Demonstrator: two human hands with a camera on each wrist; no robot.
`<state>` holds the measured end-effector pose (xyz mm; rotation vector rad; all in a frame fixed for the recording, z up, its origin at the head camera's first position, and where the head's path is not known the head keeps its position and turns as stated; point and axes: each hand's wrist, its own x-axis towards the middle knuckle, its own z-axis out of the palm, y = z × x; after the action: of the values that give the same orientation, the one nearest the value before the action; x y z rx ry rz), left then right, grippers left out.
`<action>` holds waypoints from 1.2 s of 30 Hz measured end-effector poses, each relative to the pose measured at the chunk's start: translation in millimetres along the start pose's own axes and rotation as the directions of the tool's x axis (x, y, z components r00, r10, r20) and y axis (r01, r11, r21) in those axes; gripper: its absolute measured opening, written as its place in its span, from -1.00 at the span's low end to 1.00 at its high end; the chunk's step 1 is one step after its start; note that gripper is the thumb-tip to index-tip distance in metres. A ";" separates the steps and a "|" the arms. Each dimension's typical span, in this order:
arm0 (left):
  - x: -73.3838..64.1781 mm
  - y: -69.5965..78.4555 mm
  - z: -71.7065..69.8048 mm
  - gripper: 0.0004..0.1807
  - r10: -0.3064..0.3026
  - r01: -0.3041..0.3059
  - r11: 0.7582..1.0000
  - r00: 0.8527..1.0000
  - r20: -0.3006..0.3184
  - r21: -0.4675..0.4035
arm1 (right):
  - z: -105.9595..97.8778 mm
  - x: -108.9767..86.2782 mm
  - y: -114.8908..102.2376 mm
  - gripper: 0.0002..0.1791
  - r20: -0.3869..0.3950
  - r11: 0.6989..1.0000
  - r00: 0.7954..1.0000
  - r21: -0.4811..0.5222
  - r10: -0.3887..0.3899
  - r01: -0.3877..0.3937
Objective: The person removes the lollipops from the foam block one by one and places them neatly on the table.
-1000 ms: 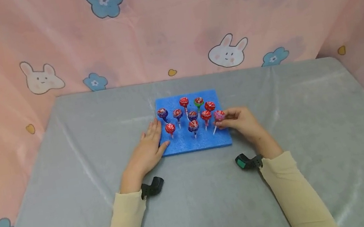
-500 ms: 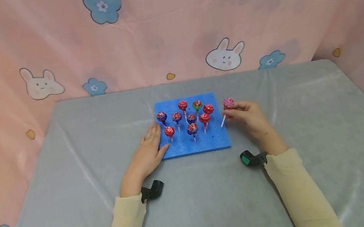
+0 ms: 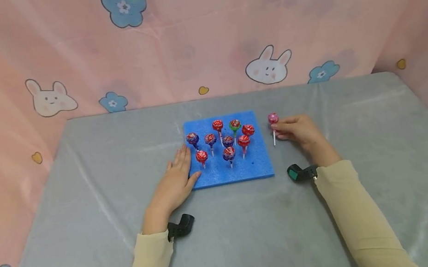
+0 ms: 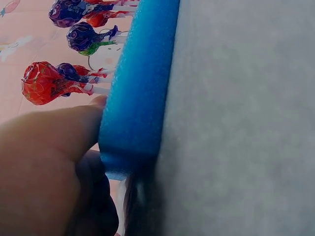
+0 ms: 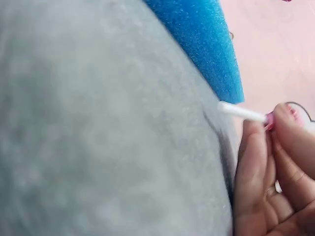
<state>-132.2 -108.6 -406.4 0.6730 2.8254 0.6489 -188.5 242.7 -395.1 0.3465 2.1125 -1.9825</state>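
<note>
A pink-wrapped lollipop [image 3: 273, 118] is held upright off the right side of the blue foam board [image 3: 221, 176]. My right hand [image 3: 302, 132] pinches it just under the candy, between thumb and fingers. In the right wrist view its white stick [image 5: 241, 112] points toward the board's edge. Several lollipops with red, purple and green wrappers, such as a red one [image 3: 201, 156] at the front left, stand stuck in the foam. My left hand [image 3: 170, 187] rests along the board's left edge, fingers straight, thumb over the top near the front corner.
Grey cloth [image 3: 239, 241] covers the table. Behind it hangs a pink curtain [image 3: 190, 39] printed with rabbits and blue flowers. A small dark hole [image 3: 253, 163] shows in the foam at the front right. Each wrist wears a black camera, such as the right one [image 3: 301, 172].
My right hand has carried the pink lollipop from over the board's right side to beyond its right edge, turning the stick more upright. My left hand stays at the board.
</note>
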 end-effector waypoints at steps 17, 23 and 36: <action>-3.6 0.9 5.2 -0.26 -0.011 0.011 1.000 1.000 0.004 -0.001 | -0.3 -2.2 5.8 -0.64 -0.066 0.922 0.996 -0.386 -0.062 0.031; -0.2 1.8 5.2 -0.26 -0.003 0.003 1.000 1.000 0.014 -0.010 | -8.5 -2.7 8.8 -0.66 -0.054 0.939 0.998 -0.343 -0.035 0.014; 2.4 -0.1 0.1 -0.26 -0.013 0.013 1.000 1.000 0.018 -0.005 | -12.1 3.6 2.9 -0.95 0.056 0.983 0.998 -0.181 -0.017 0.026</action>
<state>-134.4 -107.6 -406.6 0.6563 2.8084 0.6440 -191.0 255.1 -398.3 0.2352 2.2491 -1.7709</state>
